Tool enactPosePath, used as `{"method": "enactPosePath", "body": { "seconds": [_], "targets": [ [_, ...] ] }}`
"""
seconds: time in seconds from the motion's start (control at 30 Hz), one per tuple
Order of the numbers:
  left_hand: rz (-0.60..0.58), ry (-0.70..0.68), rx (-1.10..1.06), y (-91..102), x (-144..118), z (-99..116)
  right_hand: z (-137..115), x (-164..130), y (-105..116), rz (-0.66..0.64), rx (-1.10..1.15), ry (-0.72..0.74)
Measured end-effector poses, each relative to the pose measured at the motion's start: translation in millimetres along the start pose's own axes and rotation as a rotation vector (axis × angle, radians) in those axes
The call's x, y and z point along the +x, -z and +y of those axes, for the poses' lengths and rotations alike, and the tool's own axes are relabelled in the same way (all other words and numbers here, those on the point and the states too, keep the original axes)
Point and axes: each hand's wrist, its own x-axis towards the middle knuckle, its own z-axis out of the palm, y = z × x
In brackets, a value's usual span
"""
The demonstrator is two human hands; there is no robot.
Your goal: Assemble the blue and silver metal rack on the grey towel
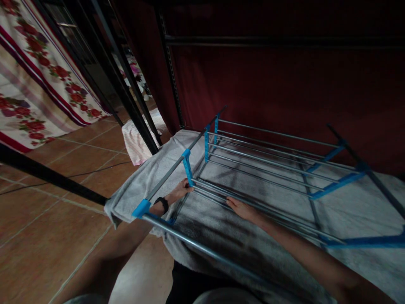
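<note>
A rack of thin metal tubes and blue plastic brackets, like a shoe rack, lies on a grey cloth (253, 249). My left hand (181, 190), with a dark band on its wrist, closes around the lower end of a blue bracket (187, 169), where the tubes meet it. Further right, the fingers of my right hand (238, 207) are closed on a metal tube (209, 196) of the same row. A long side pole (167, 173) runs above my left forearm to a blue corner piece (141, 208). My fingers partly hide the tube ends.
A dark metal frame post (126, 80) stands at the left, and a crossbar (268, 41) spans a dark red curtain (268, 88). Beyond the cloth's left edge is a brown tiled floor (41, 207) with a cable (79, 174). A flowered curtain (41, 76) hangs at the upper left.
</note>
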Motion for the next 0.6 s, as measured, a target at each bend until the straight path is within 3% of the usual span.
{"method": "enactPosePath", "body": {
  "seconds": [0.07, 0.2, 0.27, 0.47, 0.6],
  "targets": [
    [-0.018, -0.002, 0.001, 1.8, -1, 2, -4, -5, 2, -0.001, -0.113, 0.030],
    [-0.068, -0.004, -0.005, 5.6, -8, 11, -11, -24, 0, 0.020, -0.432, 0.306],
    [-0.087, -0.014, -0.001, 6.6, -12, 16, -14, -37, -6, 0.042, -0.548, 0.370],
    [-0.066, -0.022, 0.030, 6.2, -17, 25, -16, -51, -21, 0.047, -0.692, 0.142],
    [-0.038, 0.011, 0.015, 6.9, -17, 25, -18, -48, -16, 0.098, -0.680, 0.114]
  ]
}}
